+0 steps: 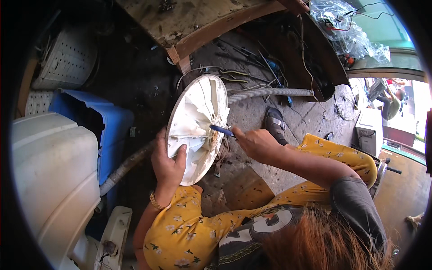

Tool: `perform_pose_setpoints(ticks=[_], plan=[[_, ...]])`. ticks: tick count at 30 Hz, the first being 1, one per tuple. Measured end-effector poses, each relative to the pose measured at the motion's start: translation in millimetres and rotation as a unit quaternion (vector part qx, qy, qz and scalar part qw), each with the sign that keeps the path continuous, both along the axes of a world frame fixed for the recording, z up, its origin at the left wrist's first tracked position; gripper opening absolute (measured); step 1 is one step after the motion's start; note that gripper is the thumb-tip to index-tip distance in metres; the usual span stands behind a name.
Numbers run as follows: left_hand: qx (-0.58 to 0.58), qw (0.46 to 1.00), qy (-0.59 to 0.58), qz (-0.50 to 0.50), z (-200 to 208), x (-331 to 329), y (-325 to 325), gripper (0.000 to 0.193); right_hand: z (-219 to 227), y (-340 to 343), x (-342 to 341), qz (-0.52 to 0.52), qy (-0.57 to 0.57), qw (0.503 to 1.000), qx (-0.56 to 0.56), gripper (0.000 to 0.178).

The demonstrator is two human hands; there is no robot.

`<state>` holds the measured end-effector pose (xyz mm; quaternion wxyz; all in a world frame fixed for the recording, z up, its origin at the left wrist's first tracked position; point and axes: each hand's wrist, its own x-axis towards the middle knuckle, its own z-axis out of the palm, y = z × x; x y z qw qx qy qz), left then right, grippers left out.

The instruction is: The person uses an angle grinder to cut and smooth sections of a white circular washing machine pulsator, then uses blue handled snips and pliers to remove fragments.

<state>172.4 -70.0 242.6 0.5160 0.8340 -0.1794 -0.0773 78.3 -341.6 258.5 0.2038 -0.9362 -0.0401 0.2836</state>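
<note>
A round white plastic disc (191,112) with raised ribs, like a washing-machine pulsator, stands tilted on edge in front of me. My left hand (168,157) is closed on its lower left rim, thumb on the ribbed face and fingers behind. Brown grime marks its hub (215,135). My right hand (256,144) is closed around a slim blue tool (222,130) that looks like a toothbrush. Its far end meets the disc at the hub; the bristles are hard to make out.
White tubs (58,171) and a blue plastic bin (108,121) stand at the left. A worn wooden table (202,27) is ahead. Loose tools (252,63), cables and a grey hose (270,92) lie on the floor. Cardboard (247,189) lies near my legs. Another person (393,103) is far right.
</note>
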Motion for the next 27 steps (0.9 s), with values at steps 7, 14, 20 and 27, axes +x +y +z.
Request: perform_pose_setpoints(ticks=[7, 14, 20, 27], plan=[[0.007, 1.0, 0.028, 0.008, 2, 0, -1, 0.059, 16, 1, 11, -0.081, 0.088, 0.993, 0.004, 0.031], [-0.01, 1.0, 0.025, 0.015, -9, 2, 5, 0.059, -1, 2, -2, -0.053, 0.061, 0.997, 0.022, 0.03], [-0.033, 0.997, 0.07, 0.026, -11, 4, 6, 0.058, -34, -37, 2, -0.117, -0.128, 0.98, 0.094, 0.029], [-0.014, 0.999, 0.044, 0.022, -5, 2, 4, 0.058, -21, 8, -10, -0.049, -0.039, 0.995, 0.072, 0.041]])
